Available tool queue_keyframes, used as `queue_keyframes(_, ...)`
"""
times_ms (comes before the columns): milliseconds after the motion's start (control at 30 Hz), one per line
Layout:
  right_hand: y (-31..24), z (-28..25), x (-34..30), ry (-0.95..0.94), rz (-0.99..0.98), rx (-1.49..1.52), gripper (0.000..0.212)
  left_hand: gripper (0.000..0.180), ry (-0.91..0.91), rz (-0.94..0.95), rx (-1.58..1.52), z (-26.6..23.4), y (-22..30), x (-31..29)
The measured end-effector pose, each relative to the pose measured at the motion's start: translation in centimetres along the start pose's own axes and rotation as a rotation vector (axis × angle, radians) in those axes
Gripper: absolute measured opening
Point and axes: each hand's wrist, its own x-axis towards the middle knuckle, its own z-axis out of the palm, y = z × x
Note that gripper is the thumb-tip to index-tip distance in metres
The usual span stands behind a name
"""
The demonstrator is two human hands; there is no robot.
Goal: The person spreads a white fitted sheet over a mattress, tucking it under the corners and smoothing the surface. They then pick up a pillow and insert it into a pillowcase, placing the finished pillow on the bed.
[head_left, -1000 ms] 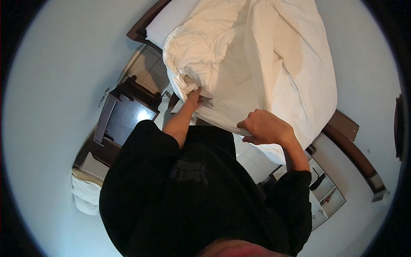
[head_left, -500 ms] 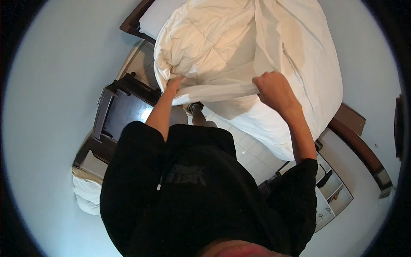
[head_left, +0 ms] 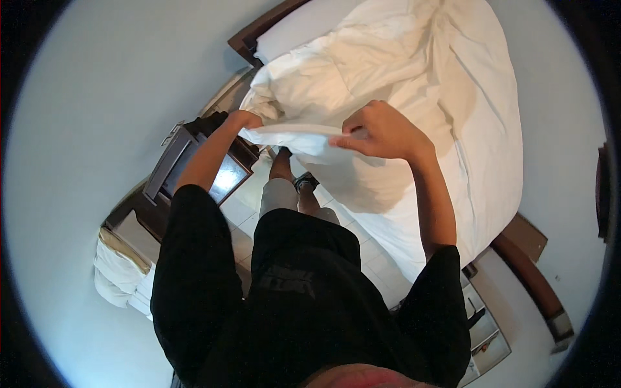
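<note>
Left fingers point(head_left: 252, 120), right fingers point(head_left: 359, 120) closed on white duvet point(head_left: 394, 81), edge stretched between

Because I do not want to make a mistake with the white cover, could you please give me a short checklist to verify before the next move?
1. Left hand grips the edge of the white cover: ok.
2. Right hand grips the same edge, between thumb and fingers: ok.
3. Edge lifted and stretched between both hands: ok.
4. Cover smooth over the bed: not ok, folds and wrinkles show.
5. Far end lying properly: cannot tell, the picture's upper edge cuts it off.
</note>
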Motion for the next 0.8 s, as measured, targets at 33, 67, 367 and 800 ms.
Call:
queue_keyframes(33,0.8,0.0,1.9,-0.057,0.104,0.033,0.02,0.069,0.098,-0.097,-0.047,-0.3,-0.1,-2.5)
queue_keyframes(67,1.6,0.4,4.1,-0.079,0.163,0.078,0.019,0.069,0.203,-0.161,-0.101,-0.7,-0.7,-5.2)
queue_keyframes(367,7.6,22.6,33.2,0.079,-0.496,-0.459,0.017,0.028,0.911,0.391,0.187,2.6,-2.6,-17.4)
queue_keyframes(800,0.6,39.9,40.6,-0.606,-0.259,-0.64,0.02,0.029,1.575,0.081,-0.446,8.7,-2.0,-12.6)
